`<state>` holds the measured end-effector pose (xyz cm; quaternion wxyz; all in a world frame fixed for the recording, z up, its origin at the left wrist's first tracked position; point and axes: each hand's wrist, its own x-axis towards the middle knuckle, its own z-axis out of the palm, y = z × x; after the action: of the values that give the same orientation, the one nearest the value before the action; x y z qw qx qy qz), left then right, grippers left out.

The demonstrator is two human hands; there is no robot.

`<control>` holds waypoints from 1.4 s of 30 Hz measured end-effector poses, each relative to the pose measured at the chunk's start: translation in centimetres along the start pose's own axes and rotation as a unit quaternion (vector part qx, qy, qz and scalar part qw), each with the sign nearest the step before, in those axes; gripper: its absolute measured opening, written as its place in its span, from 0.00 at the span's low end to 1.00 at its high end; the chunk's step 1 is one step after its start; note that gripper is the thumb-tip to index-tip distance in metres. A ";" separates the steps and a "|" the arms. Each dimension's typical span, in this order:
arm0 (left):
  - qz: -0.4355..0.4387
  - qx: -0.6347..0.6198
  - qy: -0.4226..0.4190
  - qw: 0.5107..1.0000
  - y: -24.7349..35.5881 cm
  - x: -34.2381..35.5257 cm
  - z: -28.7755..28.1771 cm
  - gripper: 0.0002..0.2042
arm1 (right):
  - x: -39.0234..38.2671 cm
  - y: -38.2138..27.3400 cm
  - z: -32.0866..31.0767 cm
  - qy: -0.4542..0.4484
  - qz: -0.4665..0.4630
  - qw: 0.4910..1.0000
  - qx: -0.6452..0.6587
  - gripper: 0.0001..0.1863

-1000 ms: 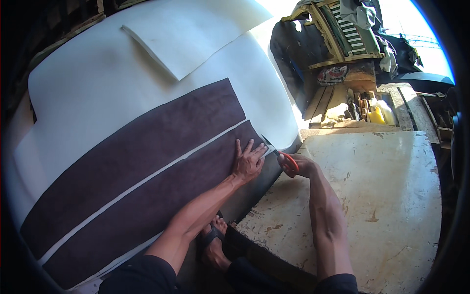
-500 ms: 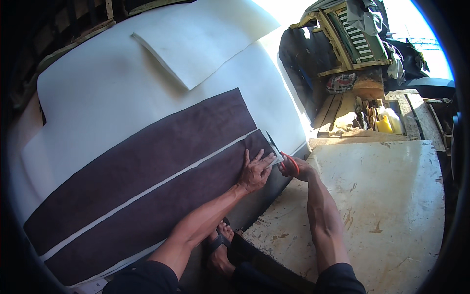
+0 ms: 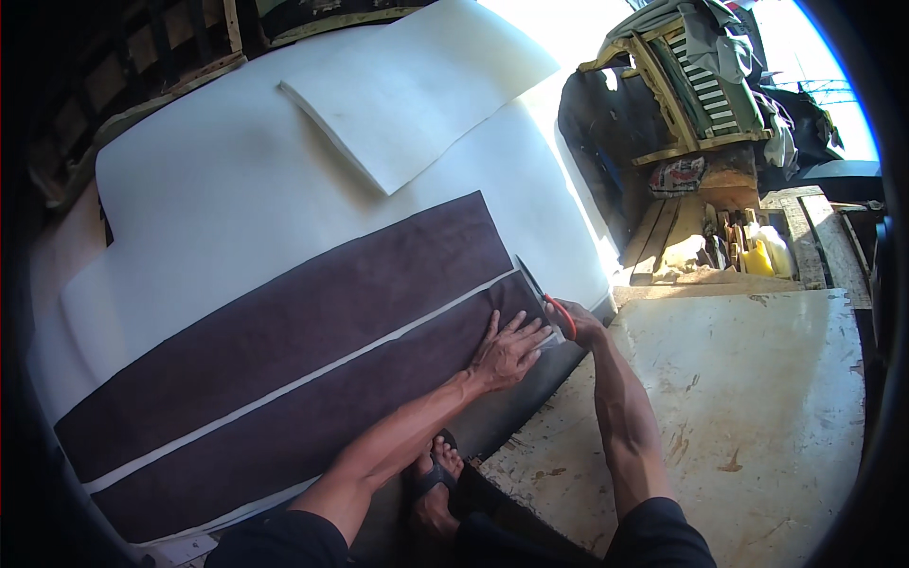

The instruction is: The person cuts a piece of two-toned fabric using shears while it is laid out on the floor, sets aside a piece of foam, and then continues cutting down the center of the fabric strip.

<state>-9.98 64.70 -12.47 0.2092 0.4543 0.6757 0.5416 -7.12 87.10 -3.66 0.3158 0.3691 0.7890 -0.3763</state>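
Note:
Scissors with red handles (image 3: 565, 319) are gripped in my right hand (image 3: 589, 331). Their dark blades point away from me along the short right edge of the nearer dark brown fabric piece (image 3: 312, 440). Fingers spread, my left hand (image 3: 511, 354) lies flat on that piece close to the same edge. A pale strip of foam shows under the fabric beside the left fingertips. Beyond a narrow pale gap lies a second dark brown fabric piece (image 3: 294, 331). Both rest on a large white foam sheet (image 3: 208, 180).
A smaller white foam piece (image 3: 426, 95) lies on the far part of the sheet. At right is a worn, stained board (image 3: 748, 398). Wood scraps (image 3: 734, 237) and a wooden furniture frame (image 3: 663, 85) stand behind it. My sandalled foot (image 3: 437, 478) is below.
The whole view has shifted slightly, so the scene sits lower and further right. The scissors have moved a little away from me along the fabric's edge. My left hand stays pressed on the fabric.

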 end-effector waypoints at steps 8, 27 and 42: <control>-0.145 0.295 0.117 0.937 -2.4 -2.5 -6.5 0.32 | 1.4 -1.7 -0.2 0.002 -0.050 0.997 -0.064 0.42; -0.173 0.309 0.052 0.934 -2.5 -3.8 -8.4 0.30 | 5.4 -7.2 0.4 0.021 -0.078 0.997 0.009 0.34; -0.244 0.374 0.118 0.887 -3.3 -6.6 -15.4 0.29 | 9.3 -11.2 -1.8 -0.036 -0.175 0.980 0.092 0.30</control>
<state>-19.94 50.77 -11.88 0.0683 0.2523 0.9373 0.2304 -21.63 86.84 -5.86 0.2377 0.2394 0.7914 -0.5098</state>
